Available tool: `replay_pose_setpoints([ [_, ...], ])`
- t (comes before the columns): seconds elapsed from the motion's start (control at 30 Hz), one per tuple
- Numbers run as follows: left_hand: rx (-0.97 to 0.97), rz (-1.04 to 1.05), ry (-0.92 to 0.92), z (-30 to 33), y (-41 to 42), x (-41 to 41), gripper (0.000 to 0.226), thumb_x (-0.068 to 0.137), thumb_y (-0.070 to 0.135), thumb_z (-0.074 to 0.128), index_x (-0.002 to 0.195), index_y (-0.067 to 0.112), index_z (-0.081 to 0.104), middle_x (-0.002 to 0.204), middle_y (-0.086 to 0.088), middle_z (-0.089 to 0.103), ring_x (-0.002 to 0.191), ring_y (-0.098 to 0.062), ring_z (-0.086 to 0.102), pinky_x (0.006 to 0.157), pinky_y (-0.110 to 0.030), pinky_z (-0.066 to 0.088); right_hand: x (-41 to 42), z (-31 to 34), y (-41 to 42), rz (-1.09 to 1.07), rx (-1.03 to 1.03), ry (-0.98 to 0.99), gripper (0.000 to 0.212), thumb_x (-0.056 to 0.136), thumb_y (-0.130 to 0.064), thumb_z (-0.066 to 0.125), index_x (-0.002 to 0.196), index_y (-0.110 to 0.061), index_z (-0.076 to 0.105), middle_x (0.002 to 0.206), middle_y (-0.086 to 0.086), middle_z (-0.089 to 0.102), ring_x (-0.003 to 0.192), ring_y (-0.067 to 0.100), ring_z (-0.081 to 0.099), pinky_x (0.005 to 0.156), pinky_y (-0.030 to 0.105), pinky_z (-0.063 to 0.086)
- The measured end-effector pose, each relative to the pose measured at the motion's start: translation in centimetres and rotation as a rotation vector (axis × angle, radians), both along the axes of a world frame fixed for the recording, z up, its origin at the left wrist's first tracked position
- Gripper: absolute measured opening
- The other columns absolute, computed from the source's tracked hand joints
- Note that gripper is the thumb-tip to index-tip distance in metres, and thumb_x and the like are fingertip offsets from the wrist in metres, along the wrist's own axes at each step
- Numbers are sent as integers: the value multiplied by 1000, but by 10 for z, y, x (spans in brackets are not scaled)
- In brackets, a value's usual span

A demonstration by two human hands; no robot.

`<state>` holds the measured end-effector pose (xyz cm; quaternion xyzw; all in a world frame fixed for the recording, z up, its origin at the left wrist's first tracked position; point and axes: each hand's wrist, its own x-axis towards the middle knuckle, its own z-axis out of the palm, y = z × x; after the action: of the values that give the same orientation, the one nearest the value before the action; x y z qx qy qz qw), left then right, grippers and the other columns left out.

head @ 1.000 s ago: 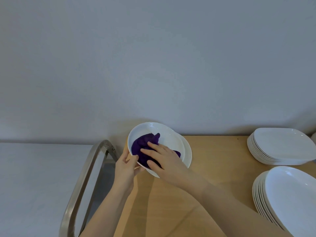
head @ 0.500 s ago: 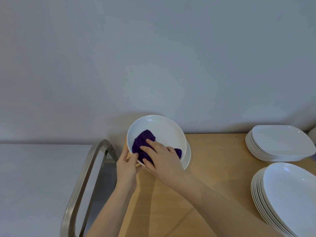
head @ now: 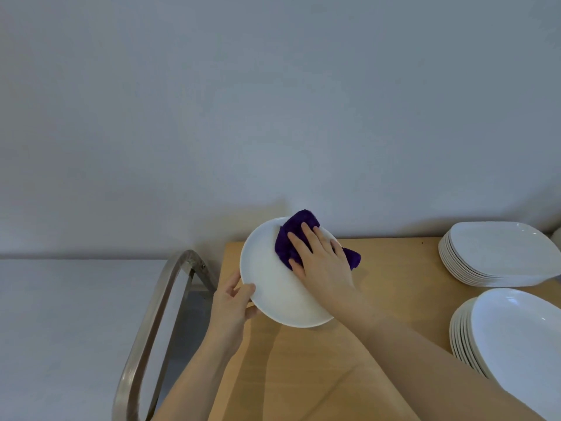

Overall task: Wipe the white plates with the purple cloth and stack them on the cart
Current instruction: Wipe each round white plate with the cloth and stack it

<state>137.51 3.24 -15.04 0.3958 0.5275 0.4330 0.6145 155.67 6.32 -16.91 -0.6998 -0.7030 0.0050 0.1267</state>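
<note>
The left hand point(head: 230, 305) grips the near-left rim of a round white plate point(head: 273, 287), thumb on the upper face and fingers point(head: 235, 282) curled round the edge, so the plate is held tilted above the left end of the wooden worktop point(head: 394, 293). The right hand point(head: 321, 262) lies flat on the plate's far-right part, its fingers point(head: 299, 241) straight and slightly spread, pressing the purple cloth point(head: 291, 235) against the white surface. The cloth is bunched under the palm; one fold sticks out past the plate's far rim and another past the right side of the hand. On the right of the worktop, well apart from the held plate, sit two piles of white plates: a far stack point(head: 498, 253) of squarish ones and a near stack point(head: 516, 344) leaning toward the right edge of the view. To the left of the worktop stands the curved metal handle point(head: 158, 311) of the cart.
</note>
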Motion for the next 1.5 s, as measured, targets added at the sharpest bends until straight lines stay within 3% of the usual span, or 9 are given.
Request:
replay_pose_setpoints([
  [0.17,3,-41,19,4,1,7,37,97,1,47,116,29,61,97,12,73,90,-9,70,70,-32,59,-12,4,5,7,-121,212,53,101,-43,35,151,-31,24,162,-3,12,148,19,11,115,38,21],
  [0.5,-9,27,-80,0,2,8,35,97,0,44,116,21,65,103,-7,72,89,-16,70,69,-32,60,-38,10,-15,312,-167,283,45,95,-38,46,140,-32,46,148,-11,40,137,13,32,105,39,32],
  [0.83,-24,160,-129,-7,1,0,53,94,-7,43,141,19,48,100,1,72,89,-17,71,66,-31,59,-15,8,-40,267,74,200,29,74,-19,48,93,-25,68,124,-6,60,124,23,50,97,43,44],
  [0.93,-25,199,-141,-6,2,1,53,94,-6,45,141,19,48,105,-1,70,89,-16,70,65,-30,60,-10,15,-41,223,26,177,44,79,-31,39,115,-20,61,128,-2,56,122,21,49,101,41,42],
  [1.03,-46,242,-167,-5,4,3,48,95,-4,45,137,17,51,118,-10,65,98,-23,67,65,-31,60,1,11,-40,311,-15,101,61,82,-49,52,133,-16,53,134,1,54,125,21,49,109,38,34],
  [1.13,-64,272,-195,-6,4,4,44,95,-3,45,134,16,53,117,-11,65,101,-27,65,63,-31,60,11,9,-36,342,101,64,41,70,-33,81,107,-22,69,112,-5,66,103,17,63,85,31,51],
  [1.2,-79,286,-209,-7,2,6,42,95,-4,44,130,17,55,112,-10,66,99,-27,64,61,-29,60,16,9,-34,320,188,66,21,71,-28,81,86,-22,69,92,-8,66,87,17,65,65,29,52],
  [1.33,-96,302,-227,-9,0,7,42,96,-3,43,130,19,55,107,-7,69,96,-25,66,60,-27,59,11,24,-37,178,250,302,24,86,-37,50,87,-19,66,83,-8,64,78,17,61,65,32,50],
  [1.5,-91,349,-224,-7,3,12,39,96,-1,44,129,16,56,104,-6,69,89,-22,68,62,-28,59,10,46,-42,203,269,583,13,92,-27,55,99,-19,62,89,-12,59,82,9,54,73,29,45],
])
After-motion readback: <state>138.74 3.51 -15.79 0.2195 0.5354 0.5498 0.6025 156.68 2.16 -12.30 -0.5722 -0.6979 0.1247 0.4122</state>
